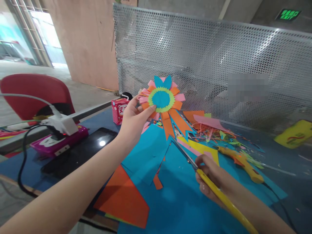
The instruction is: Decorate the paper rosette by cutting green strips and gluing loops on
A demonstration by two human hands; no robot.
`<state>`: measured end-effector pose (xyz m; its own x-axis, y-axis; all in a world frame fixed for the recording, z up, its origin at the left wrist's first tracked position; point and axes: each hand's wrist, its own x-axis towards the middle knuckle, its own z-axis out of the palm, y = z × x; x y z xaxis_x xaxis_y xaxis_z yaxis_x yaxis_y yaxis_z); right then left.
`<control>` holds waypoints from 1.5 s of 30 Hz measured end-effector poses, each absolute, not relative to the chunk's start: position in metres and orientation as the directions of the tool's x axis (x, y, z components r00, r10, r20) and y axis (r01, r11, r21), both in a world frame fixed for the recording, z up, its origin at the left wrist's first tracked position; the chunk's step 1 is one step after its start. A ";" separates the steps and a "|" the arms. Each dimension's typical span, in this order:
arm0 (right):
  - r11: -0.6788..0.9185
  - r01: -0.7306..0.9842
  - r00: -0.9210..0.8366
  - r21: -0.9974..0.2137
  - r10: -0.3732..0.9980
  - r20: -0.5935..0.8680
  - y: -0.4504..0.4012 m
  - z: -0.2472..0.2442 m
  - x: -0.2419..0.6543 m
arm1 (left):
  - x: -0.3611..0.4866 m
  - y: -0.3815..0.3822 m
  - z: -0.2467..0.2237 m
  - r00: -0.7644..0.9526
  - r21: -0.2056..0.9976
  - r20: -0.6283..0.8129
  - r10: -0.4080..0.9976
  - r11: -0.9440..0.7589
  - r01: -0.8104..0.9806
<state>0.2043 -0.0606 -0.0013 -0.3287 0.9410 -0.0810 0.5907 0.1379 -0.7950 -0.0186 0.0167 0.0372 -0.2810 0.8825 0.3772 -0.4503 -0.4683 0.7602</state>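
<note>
The left hand pinches the rosette at its lower-left rim, thumb in front, in the centre of the frame. Its orange tails hang below, one almost straight down, the other slanting lower right. The scissors run from the lower right up to these ends, tips by the left tail; I cannot tell whether they touch or how far the blades part. The right hand has its grip curled around the yellow handles, lower right of the rosette.

Across the blue desk: a power strip, a tablet, a red carton, an orange sheet, blue paper under the work, scraps, a glue gun.

Beyond: a red chair at left, a wall, a mesh screen, an exit sign upper right.
</note>
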 end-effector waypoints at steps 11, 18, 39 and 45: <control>0.142 0.605 -0.330 -0.784 0.940 -0.084 -0.064 0.008 0.200 | -0.020 0.020 0.034 -0.295 0.746 0.351 0.889 -0.456 -0.485; 0.176 0.612 -0.348 -0.771 0.935 -0.063 -0.063 0.009 0.202 | -0.022 0.021 0.031 -0.280 0.760 0.353 0.893 -0.449 -0.470; 0.138 0.597 -0.346 -0.790 0.933 -0.099 -0.056 -0.006 0.207 | -0.018 0.021 0.030 -0.268 0.799 0.312 0.912 -0.404 -0.445; 0.103 0.601 -0.343 -0.792 0.929 -0.140 -0.041 -0.025 0.213 | -0.020 0.021 0.032 -0.270 0.796 0.311 0.911 -0.405 -0.450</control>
